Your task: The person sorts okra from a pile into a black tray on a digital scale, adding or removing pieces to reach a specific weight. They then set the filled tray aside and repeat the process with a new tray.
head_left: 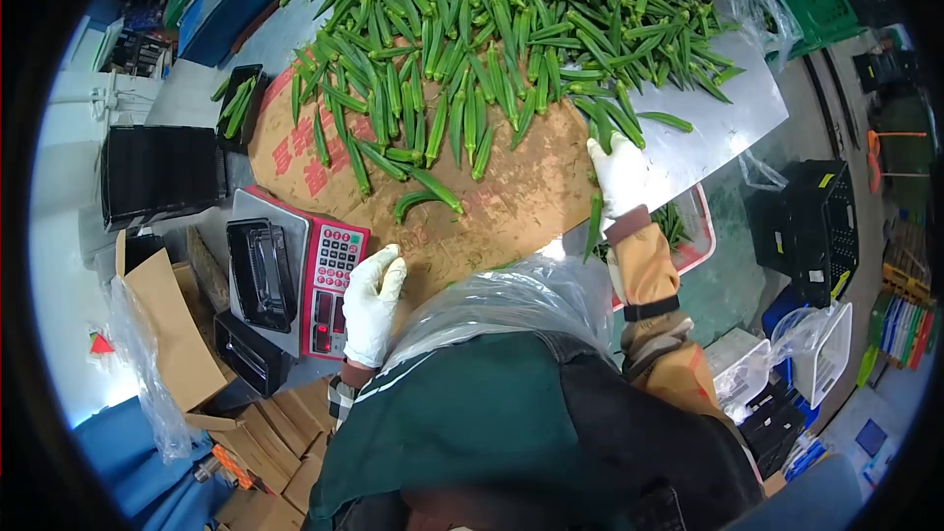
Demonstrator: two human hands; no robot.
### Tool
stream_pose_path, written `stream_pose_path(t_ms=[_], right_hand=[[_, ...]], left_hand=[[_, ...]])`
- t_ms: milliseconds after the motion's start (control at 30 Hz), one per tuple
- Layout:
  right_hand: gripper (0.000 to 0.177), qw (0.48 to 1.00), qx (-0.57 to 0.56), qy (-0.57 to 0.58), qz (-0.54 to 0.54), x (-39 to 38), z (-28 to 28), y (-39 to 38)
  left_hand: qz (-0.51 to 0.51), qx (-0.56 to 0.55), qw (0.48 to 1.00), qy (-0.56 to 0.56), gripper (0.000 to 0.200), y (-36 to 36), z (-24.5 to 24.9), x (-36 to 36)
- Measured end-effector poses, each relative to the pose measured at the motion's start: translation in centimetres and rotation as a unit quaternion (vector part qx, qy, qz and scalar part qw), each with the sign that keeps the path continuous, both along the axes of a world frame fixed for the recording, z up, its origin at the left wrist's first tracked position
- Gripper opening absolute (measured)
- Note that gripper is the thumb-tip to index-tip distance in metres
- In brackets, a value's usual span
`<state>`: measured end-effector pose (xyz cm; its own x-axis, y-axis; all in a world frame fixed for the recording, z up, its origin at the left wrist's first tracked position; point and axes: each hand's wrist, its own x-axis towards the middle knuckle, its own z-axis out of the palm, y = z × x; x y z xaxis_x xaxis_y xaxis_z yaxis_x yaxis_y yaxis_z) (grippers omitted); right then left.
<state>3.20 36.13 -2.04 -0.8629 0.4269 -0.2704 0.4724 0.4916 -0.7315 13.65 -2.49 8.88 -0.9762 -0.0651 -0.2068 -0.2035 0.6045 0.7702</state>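
Observation:
A big heap of green okra covers the far part of the table, spilling onto a brown cardboard sheet. My right hand, in a white glove, is at the sheet's right edge with its fingers closed around okra at the edge of the heap. One okra pod points down beside that palm. My left hand, also gloved, hovers by the sheet's near left corner, fingers loosely bent and apart with nothing in them. A curved okra pod lies just beyond it.
Left of my left hand is a red scale bearing a black tray. Another black tray at the far left holds several pods. A white-rimmed basket with okra sits below the table's right edge. Cardboard boxes stand at the left.

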Motion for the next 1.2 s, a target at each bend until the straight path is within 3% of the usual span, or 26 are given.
stream_pose_path(t_ms=[67, 100, 200, 233, 267, 367, 467, 567, 667, 800, 867, 933, 1033, 1133, 1200], right_hand=[[0.044, 0.980, 0.166, -0.092, 0.054, -0.5, -0.8, -0.2], [0.044, 0.970, 0.222, -0.079, 0.058, -0.5, -1.6, -0.3], [0.034, 0.994, 0.028, -0.031, 0.101, -0.5, -2.1, 1.7], [0.028, 0.975, -0.186, -0.090, 0.083, -0.4, 1.4, 0.9], [0.024, 0.955, -0.256, -0.105, 0.105, 0.2, 4.4, 0.2], [0.027, 0.862, -0.488, -0.061, 0.123, 3.3, 5.6, -0.7], [0.050, 0.740, -0.660, -0.003, 0.133, 4.4, 6.6, -3.0], [0.039, 0.711, -0.700, -0.018, 0.060, 3.4, 4.5, -4.7], [0.022, 0.860, -0.504, -0.060, 0.047, 0.7, 5.3, -7.2], [0.017, 0.908, -0.412, -0.046, 0.064, -2.8, 2.8, -10.2], [0.019, 0.944, -0.316, -0.048, 0.084, -5.0, 1.3, -10.7], [0.028, 0.978, -0.169, -0.033, 0.123, -7.0, 0.0, -11.3], [0.041, 0.982, 0.033, 0.071, 0.172, -9.3, -0.8, -13.5], [0.032, 0.953, 0.193, 0.016, 0.233, -10.0, -1.4, -15.4], [0.026, 0.933, 0.232, 0.031, 0.273, -10.3, -0.5, -15.9]], left_hand=[[-0.005, -0.008, 1.000, -0.004, 0.029, -0.5, -0.7, 0.1], [-0.005, -0.012, 1.000, -0.005, 0.029, -0.6, -1.0, 0.2], [0.002, -0.006, 1.000, -0.010, 0.029, 0.0, -0.1, -0.1], [0.017, 0.015, 1.000, -0.008, 0.029, 0.1, -0.2, -0.1], [0.019, 0.014, 1.000, -0.012, 0.029, 0.0, -0.5, -0.1], [0.045, 0.041, 0.997, -0.042, 0.029, -0.2, -1.1, -0.2], [0.041, 0.053, 0.997, -0.044, 0.029, -0.4, -2.2, -0.5], [0.007, 0.013, 1.000, -0.022, 0.029, 0.1, -1.3, -1.6], [0.000, 0.019, 1.000, -0.020, 0.029, 0.2, -1.1, -2.5], [-0.021, 0.001, 1.000, -0.013, 0.028, -1.0, -0.9, -5.3], [0.047, 0.102, 0.993, -0.045, 0.029, -1.6, -1.6, -7.0], [0.013, 0.017, 0.999, -0.038, 0.032, -1.8, -1.2, -9.6], [-0.039, -0.085, 0.995, 0.033, 0.031, 0.1, -2.5, -13.4], [-0.109, -0.142, 0.983, 0.046, 0.031, 3.5, -4.9, -17.6], [-0.164, -0.253, 0.952, 0.047, 0.028, 5.5, -7.1, -19.5]])
